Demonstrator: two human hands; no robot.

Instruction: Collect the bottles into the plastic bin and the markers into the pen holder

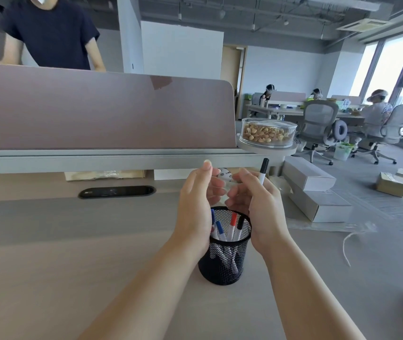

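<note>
A black mesh pen holder (225, 263) stands on the desk in the middle of the head view. Several markers (232, 225) with blue, red and black caps stick up inside it. My right hand (259, 204) hovers just above and behind the holder's rim and grips a black-capped marker (263, 170), cap pointing up. My left hand (195, 204) is beside it on the left, fingers loosely spread, holding nothing. A white bottle (225, 174) shows partly behind my fingers. No plastic bin is in view.
A pink desk divider (97, 114) runs along the back. A clear box of nuts (267, 133) sits on a round shelf at its right end. White boxes (318, 192) lie right of the desk. A white string (347, 244) lies on the desk at right.
</note>
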